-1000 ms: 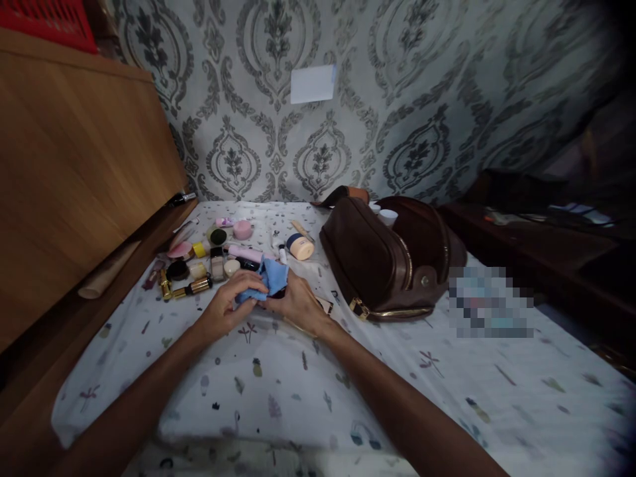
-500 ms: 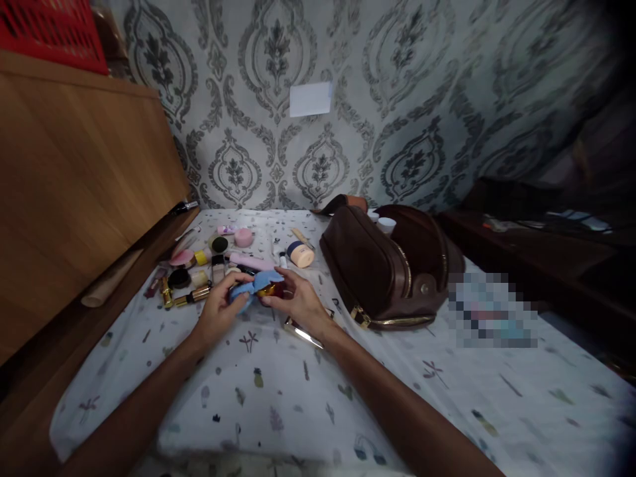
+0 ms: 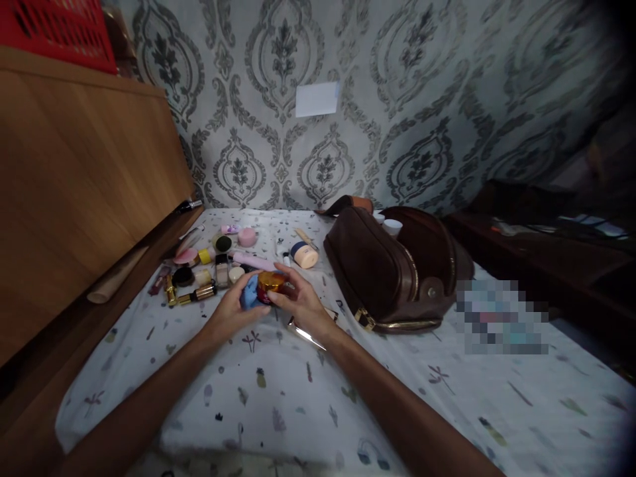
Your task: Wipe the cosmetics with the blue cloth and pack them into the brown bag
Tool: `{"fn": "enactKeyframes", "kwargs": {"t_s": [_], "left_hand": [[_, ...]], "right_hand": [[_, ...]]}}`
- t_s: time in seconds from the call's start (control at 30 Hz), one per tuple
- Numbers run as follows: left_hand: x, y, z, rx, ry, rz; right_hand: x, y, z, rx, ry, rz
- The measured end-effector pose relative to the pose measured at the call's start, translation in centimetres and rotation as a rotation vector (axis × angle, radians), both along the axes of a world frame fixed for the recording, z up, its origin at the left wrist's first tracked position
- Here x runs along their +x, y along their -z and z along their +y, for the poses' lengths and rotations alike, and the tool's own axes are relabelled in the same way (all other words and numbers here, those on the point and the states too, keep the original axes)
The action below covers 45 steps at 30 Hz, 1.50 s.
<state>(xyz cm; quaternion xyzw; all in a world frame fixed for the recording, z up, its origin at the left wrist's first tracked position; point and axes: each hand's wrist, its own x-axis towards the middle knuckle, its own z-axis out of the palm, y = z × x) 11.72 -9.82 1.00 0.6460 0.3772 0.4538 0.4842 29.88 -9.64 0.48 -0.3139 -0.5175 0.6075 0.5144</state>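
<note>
Between my hands is a small jar (image 3: 269,283) with a gold lid and a dark red body. My right hand (image 3: 301,301) is closed on its right side, thumb at the front. My left hand (image 3: 234,310) is closed on a blue cloth (image 3: 250,291), pressed against the jar's left side. A gold-edged compact-like case (image 3: 305,333) lies partly under my right wrist. Close behind the hands are a pale purple tube (image 3: 253,260) and a peach jar with a navy lid (image 3: 304,254).
Several cosmetics, among them a pink jar (image 3: 246,236) and a gold lipstick tube (image 3: 197,294), lie at the left. On the right stands an open brown leather bag (image 3: 368,265) with white-capped items inside. A wooden cabinet (image 3: 89,179) borders the left side.
The blue cloth has slid off the top of the jar and is bunched to its left in my left hand, so the gold lid shows. The view has shifted slightly.
</note>
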Motion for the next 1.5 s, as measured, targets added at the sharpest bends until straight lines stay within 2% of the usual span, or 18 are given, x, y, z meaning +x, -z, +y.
{"fn": "enactKeyframes", "kwargs": {"t_s": [0.13, 0.43, 0.53, 0.67, 0.77, 0.83, 0.93, 1.07, 1.27, 1.37, 1.5], "left_hand": [[-0.1, -0.2, -0.1, 0.046, -0.091, 0.071], [-0.9, -1.1, -0.2, 0.198, -0.19, 0.119], [-0.8, -1.2, -0.4, 0.253, -0.239, 0.15], [-0.3, -1.1, -1.2, 0.504, -0.311, 0.269], [-0.1, -1.0, -1.7, 0.72, -0.252, 0.346], [-0.1, -0.8, -1.7, 0.768, -0.185, 0.401], [-0.3, -0.5, -1.3, 0.702, -0.125, 0.446], [-0.4, -0.4, -0.6, 0.516, -0.116, 0.375], [-0.1, -1.1, -0.8, 0.103, 0.037, 0.069], [-0.3, -1.3, -0.9, -0.038, 0.078, -0.028], [-0.9, -1.0, -0.6, -0.171, 0.089, -0.072]], "right_hand": [[0.0, -0.2, -0.1, -0.012, -0.044, -0.072], [1.1, -1.6, -0.3, 0.033, 0.023, -0.259], [1.2, -1.7, -0.3, 0.002, 0.017, -0.277], [1.0, -1.2, 0.1, -0.034, -0.012, -0.227], [0.9, -1.1, 0.2, -0.01, -0.031, -0.165], [0.8, -1.4, 0.1, 0.016, -0.052, -0.126], [0.9, -1.9, -0.3, 0.033, -0.066, -0.137], [0.8, -2.1, -0.7, 0.012, -0.092, -0.164], [0.7, -1.9, -0.7, 0.005, -0.104, -0.13], [0.7, -1.8, -0.5, 0.083, -0.071, -0.167], [1.1, -1.6, 0.0, 0.24, -0.01, -0.348]]}}
